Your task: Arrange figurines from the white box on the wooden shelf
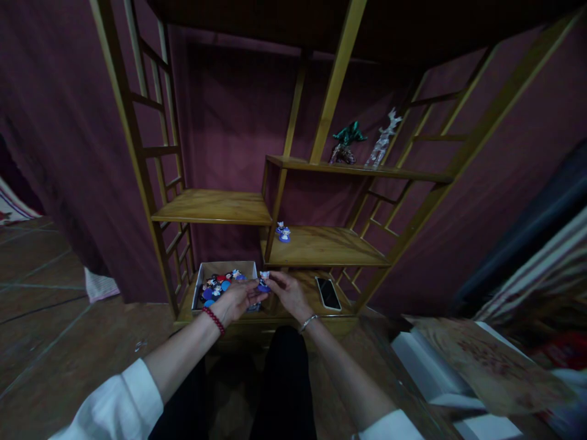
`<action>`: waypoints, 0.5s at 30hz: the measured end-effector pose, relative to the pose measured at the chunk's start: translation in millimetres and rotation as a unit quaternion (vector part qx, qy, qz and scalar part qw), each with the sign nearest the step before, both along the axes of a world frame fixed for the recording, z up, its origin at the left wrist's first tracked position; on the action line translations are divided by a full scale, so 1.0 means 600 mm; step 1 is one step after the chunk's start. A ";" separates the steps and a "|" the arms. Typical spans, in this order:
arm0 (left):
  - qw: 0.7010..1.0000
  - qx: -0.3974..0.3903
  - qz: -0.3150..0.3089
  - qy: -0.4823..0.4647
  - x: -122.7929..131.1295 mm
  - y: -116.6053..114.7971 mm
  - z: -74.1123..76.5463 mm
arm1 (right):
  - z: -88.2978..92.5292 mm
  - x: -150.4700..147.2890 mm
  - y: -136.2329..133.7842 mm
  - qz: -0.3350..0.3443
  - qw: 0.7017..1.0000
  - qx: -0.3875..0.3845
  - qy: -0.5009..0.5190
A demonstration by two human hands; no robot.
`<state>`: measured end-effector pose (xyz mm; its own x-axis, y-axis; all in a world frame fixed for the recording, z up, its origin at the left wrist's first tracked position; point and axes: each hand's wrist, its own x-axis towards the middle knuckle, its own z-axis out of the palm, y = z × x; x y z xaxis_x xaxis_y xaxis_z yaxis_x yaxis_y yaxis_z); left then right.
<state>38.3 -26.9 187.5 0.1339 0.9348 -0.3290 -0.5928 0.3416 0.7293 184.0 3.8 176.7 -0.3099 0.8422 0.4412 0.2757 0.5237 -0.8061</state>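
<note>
A small cartoon cat-like figurine [263, 282] on a purple base is between my two hands. My left hand [239, 298] supports it from the left with the fingers. From the right, the thumb and fingers of my right hand [290, 296] grip it. Below and left of the hands, an open cardboard box [198, 292] holds several more figurines in blue, purple, black and red; my left hand partly covers it. On the shelf just above stand two similar figurines [284, 233], close together at its left end.
The wooden display shelf [213, 206] has stepped boards and lattice sides. A phone [328, 293] lies on the lowest board at right. Higher up stand a green ornament [348, 135] and a clear glass deer [383, 140]. White boxes [440, 366] lie on the floor at right.
</note>
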 end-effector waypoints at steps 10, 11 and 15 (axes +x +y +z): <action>0.998 0.037 -0.032 -0.039 0.027 0.009 0.002 | 0.013 0.028 -0.002 -0.038 0.999 0.012 -0.016; 0.998 0.038 -0.033 -0.043 0.029 0.011 0.000 | 0.013 0.030 -0.001 -0.042 0.999 0.014 -0.015; 0.998 0.034 -0.031 -0.035 0.034 0.016 -0.006 | 0.010 0.034 0.000 -0.041 0.999 0.013 -0.005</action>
